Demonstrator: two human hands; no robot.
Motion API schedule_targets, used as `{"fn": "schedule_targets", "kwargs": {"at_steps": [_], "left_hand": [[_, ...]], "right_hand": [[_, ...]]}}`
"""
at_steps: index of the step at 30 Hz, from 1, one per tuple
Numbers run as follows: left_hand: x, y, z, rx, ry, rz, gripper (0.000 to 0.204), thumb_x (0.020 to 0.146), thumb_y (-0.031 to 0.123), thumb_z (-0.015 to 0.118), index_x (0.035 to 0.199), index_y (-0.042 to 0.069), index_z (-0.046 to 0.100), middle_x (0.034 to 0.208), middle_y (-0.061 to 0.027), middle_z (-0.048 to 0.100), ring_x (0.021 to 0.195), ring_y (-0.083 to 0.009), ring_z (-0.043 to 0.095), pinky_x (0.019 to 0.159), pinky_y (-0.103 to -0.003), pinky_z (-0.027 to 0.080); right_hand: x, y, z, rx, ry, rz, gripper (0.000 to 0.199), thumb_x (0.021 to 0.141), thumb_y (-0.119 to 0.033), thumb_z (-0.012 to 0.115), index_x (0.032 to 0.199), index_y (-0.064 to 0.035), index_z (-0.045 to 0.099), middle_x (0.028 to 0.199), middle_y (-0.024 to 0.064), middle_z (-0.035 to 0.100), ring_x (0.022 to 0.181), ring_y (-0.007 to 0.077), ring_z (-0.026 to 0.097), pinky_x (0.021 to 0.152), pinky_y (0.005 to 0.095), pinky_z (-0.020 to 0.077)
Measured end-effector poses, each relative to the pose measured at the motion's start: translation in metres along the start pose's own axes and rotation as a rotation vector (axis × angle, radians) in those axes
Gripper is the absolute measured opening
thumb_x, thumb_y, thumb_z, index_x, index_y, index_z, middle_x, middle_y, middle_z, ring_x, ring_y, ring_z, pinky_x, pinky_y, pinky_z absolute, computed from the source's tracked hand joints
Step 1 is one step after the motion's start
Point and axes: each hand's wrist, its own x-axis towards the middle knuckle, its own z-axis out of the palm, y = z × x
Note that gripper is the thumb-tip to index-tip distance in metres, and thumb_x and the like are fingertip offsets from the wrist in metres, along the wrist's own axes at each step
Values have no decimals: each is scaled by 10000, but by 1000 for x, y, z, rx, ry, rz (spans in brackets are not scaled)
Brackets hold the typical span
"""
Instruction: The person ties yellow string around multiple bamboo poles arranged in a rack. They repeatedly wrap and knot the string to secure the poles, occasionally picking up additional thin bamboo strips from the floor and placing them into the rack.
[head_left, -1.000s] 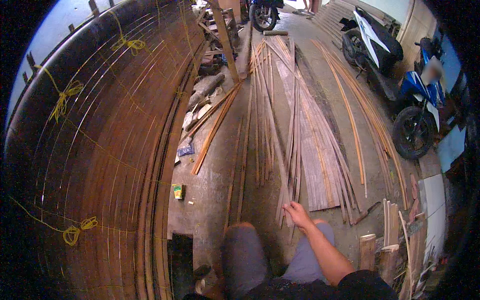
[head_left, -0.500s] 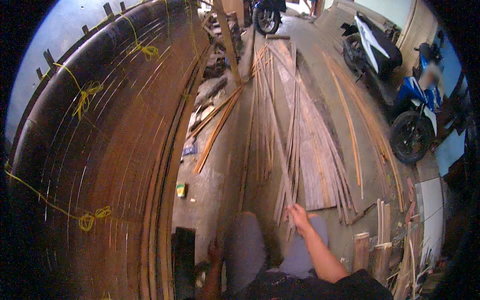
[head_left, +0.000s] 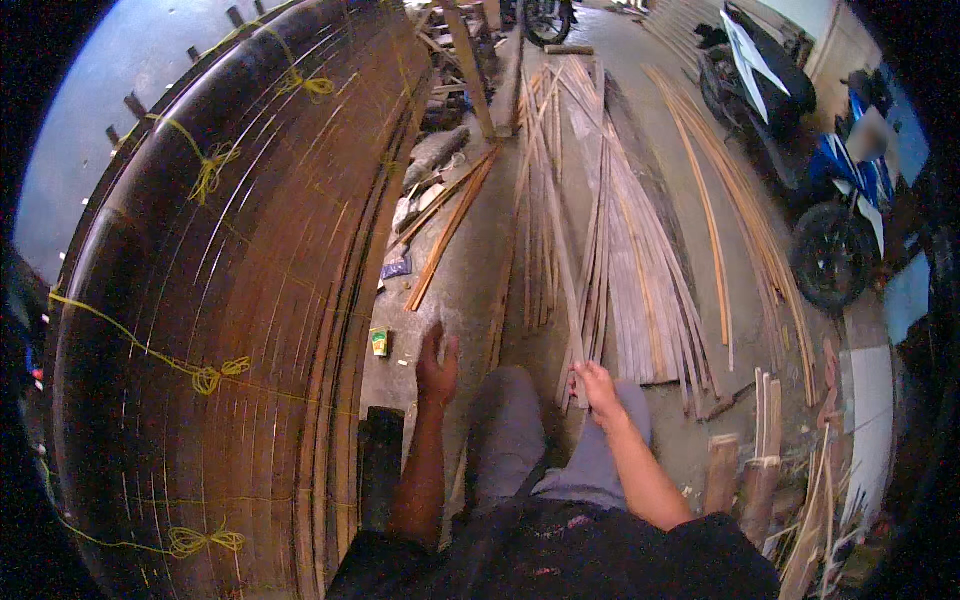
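Observation:
My right hand [head_left: 598, 392] is closed around the near end of a long, thin wooden strip [head_left: 567, 280], in front of my right knee. The strip runs forward over other loose strips on the floor. Beside them lies a wide group of greyish-brown strips [head_left: 645, 300], packed close together. Off to the left of my knees, my left hand [head_left: 437, 370] is raised with its fingers apart, and nothing shows in it. A large dark-brown bank of long slats [head_left: 290, 260], tied with yellow string [head_left: 208, 378], stands left of that hand.
Orange-brown strips [head_left: 755, 220] lie on the right side of the floor. Two motorbikes, one with a blue and white body [head_left: 838, 170], stand beyond them. Short upright wood pieces [head_left: 722, 475] are at the lower right. A small yellow-green cup [head_left: 379, 342] sits left.
My left hand has come up and forward from low beside my left leg. My right hand still grips the strip's end. The whole view has shifted slightly.

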Motion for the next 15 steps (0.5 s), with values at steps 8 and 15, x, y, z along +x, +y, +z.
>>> {"fn": "schedule_targets", "kwargs": {"at_steps": [8,15], "left_hand": [[-203,-267,-9,230,-356,-851,851,851,576,582,1428,-7,354,1260,-281,565,1122,-398,582,966,-441,457],[-238,-357,37,587,-459,-687,908,814,530,665,1486,69,263,1224,-262,598,1044,-327,650,900,-473,498]], "right_hand": [[-4,-11,-25,-122,-89,-71,264,964,-312,572,1044,-62,605,891,12,602,794,107,573,680,280,501],[6,-25,-17,-193,-140,-121,273,963,-322,579,1026,-58,608,903,7,597,832,104,556,760,279,471]]}}
